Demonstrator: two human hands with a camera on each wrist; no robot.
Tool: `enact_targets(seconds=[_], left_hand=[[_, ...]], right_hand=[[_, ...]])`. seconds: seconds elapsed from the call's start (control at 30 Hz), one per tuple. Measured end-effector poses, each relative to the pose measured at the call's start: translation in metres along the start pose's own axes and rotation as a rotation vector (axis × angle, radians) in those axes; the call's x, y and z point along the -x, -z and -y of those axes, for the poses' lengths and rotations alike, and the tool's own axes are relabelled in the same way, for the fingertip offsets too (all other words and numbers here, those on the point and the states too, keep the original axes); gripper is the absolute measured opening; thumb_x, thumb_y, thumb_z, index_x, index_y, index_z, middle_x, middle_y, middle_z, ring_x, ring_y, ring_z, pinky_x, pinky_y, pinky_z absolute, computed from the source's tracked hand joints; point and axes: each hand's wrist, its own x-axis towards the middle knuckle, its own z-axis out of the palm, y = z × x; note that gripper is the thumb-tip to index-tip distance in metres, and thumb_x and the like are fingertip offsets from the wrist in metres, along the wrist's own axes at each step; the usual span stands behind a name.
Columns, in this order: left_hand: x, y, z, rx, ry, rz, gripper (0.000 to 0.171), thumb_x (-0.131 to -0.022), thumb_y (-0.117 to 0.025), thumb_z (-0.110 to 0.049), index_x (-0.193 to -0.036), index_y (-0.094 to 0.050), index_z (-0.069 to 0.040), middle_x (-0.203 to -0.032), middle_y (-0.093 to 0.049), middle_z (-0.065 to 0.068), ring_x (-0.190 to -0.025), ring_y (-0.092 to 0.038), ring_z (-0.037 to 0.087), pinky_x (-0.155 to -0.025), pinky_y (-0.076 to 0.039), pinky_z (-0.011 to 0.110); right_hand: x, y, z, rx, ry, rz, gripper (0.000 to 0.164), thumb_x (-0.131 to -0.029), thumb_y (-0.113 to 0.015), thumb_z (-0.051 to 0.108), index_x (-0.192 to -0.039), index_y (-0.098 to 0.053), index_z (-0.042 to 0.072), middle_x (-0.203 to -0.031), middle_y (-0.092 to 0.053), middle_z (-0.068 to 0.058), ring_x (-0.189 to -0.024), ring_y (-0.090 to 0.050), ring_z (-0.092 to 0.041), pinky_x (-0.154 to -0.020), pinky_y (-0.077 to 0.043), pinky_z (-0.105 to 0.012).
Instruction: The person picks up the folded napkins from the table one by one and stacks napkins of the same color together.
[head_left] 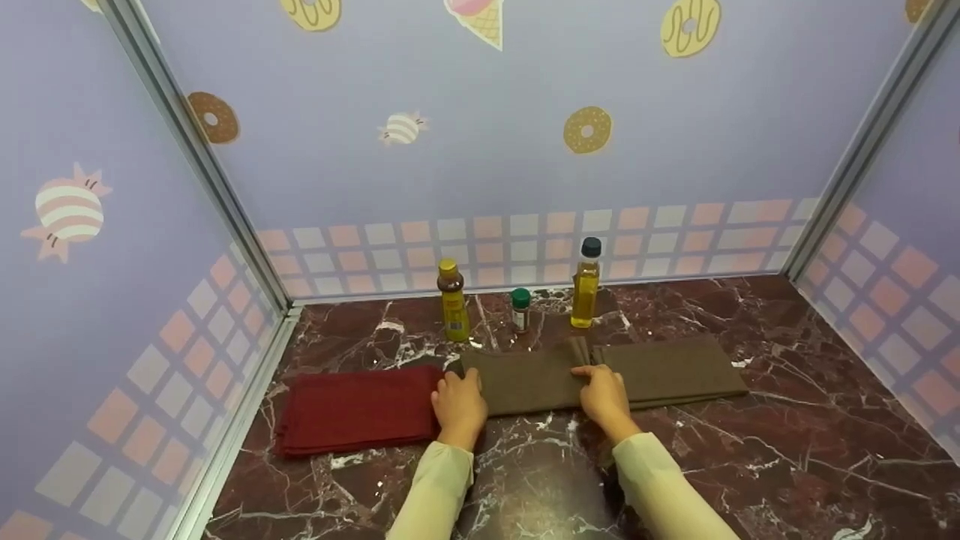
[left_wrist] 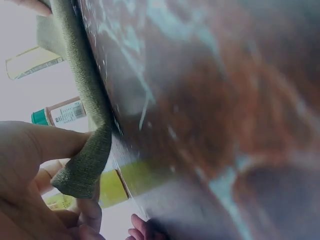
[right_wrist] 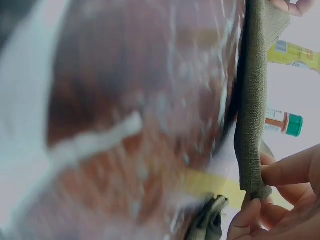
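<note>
The left hand pinches a corner of the olive-brown cloth between thumb and fingers, a grip plain only in the left wrist view; from the head camera that hand merely seems to rest on the cloth's left end. The right hand likewise pinches the cloth's edge between thumb and fingertips in the right wrist view, while the head view shows it at the middle of the cloth, just below a small raised fold.

The cloth lies flat along the dark red marble counter, in front of the bottles. Touching or just beside its left end lies one folded red cloth, seen only in the head view. So there are two cloths.

Behind them stand three containers: a brown bottle with a yellow cap and yellow label, a small jar with a green cap, and a bottle of yellow oil with a dark cap. The wrist views show the jar's label with printed lines, too blurred to read.

On the lilac wall are several doughnut stickers, striped sweets and an ice-cream cone.
</note>
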Motion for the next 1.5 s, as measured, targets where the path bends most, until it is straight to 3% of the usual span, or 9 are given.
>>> enact_targets(seconds=[0.2,0.47,0.77,1.03,1.17,1.5], left_hand=[[0.001,-0.005,-0.011,0.029,-0.080,-0.039,0.025,-0.078,-0.079,-0.011,-0.076,-0.053,-0.013,-0.085,-0.055,0.012,-0.085,-0.057,0.034,-0.079,-0.043,0.048],[0.006,-0.013,-0.037,0.160,-0.147,-0.036,0.024,-0.080,-0.082,-0.019,-0.083,-0.059,-0.015,-0.088,-0.054,0.006,-0.085,-0.059,0.028,-0.073,-0.040,0.042],[0.015,-0.032,-0.079,0.274,-0.214,0.004,0.021,-0.082,-0.081,-0.019,-0.094,-0.065,-0.013,-0.095,-0.055,0.006,-0.092,-0.059,0.028,-0.080,-0.040,0.044],[0.021,-0.043,-0.116,0.349,-0.278,0.086,0.025,-0.084,-0.079,-0.022,-0.106,-0.071,-0.013,-0.102,-0.059,0.006,-0.099,-0.061,0.026,-0.084,-0.040,0.043],[0.023,-0.048,-0.128,0.385,-0.275,0.130,0.028,-0.085,-0.078,-0.023,-0.110,-0.072,-0.013,-0.104,-0.060,0.005,-0.103,-0.060,0.025,-0.085,-0.040,0.043],[0.029,-0.056,-0.157,0.355,-0.338,0.236,0.041,-0.089,-0.073,-0.023,-0.129,-0.067,-0.015,-0.122,-0.060,0.007,-0.113,-0.054,0.025,-0.089,-0.041,0.042]], right_hand=[[-0.006,0.017,-0.012,-0.001,0.008,-0.057,0.050,-0.081,-0.044,-0.013,-0.120,-0.071,0.003,-0.128,-0.060,-0.024,-0.119,-0.048,-0.047,-0.102,-0.039,-0.055],[-0.013,0.048,-0.035,0.014,-0.014,-0.100,0.053,-0.080,-0.041,-0.012,-0.122,-0.070,0.003,-0.132,-0.057,-0.026,-0.123,-0.046,-0.049,-0.105,-0.037,-0.056],[-0.016,0.082,-0.071,0.046,-0.046,-0.163,0.054,-0.078,-0.040,-0.012,-0.123,-0.069,0.001,-0.132,-0.056,-0.028,-0.121,-0.046,-0.052,-0.105,-0.035,-0.057],[-0.015,0.112,-0.098,0.049,-0.090,-0.211,0.057,-0.078,-0.037,-0.012,-0.125,-0.067,-0.001,-0.134,-0.054,-0.029,-0.127,-0.043,-0.051,-0.107,-0.033,-0.057],[-0.015,0.123,-0.108,0.019,-0.110,-0.218,0.057,-0.079,-0.035,-0.011,-0.128,-0.064,-0.002,-0.138,-0.051,-0.029,-0.130,-0.039,-0.051,-0.110,-0.028,-0.056],[-0.015,0.143,-0.130,-0.010,-0.183,-0.245,0.054,-0.086,-0.035,-0.006,-0.132,-0.062,0.001,-0.144,-0.047,-0.026,-0.128,-0.036,-0.052,-0.104,-0.028,-0.064]])
